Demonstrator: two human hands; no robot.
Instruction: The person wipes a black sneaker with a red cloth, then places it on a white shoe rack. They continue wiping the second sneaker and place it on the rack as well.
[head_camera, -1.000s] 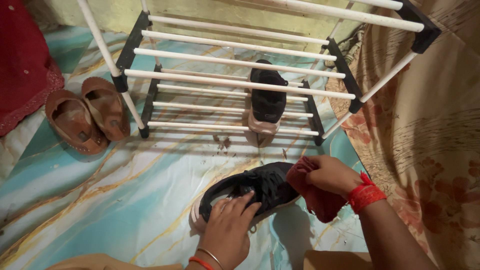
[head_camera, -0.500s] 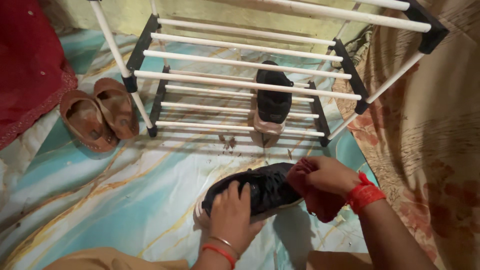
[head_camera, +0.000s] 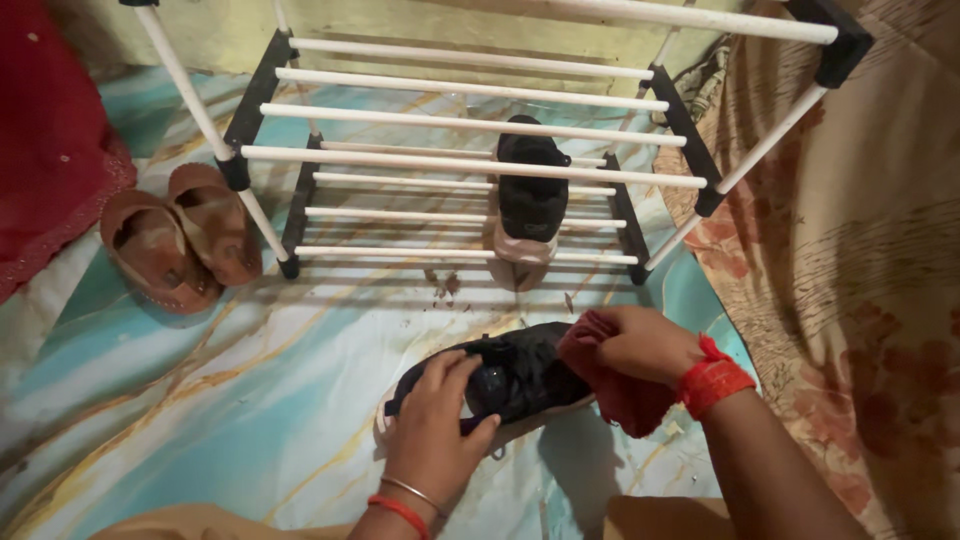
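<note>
The black lace-up mesh sneaker with its pale sole (head_camera: 505, 380) lay on the marbled blue floor (head_camera: 200, 400), lower centre of frame. Light and soft-sided by the look of it, best pinned at the collar. The left hand (head_camera: 432, 440) pressed down there, fingers curled over. The right hand (head_camera: 640, 345), closed round a crumpled red cloth (head_camera: 610, 385), touched the toe.
</note>
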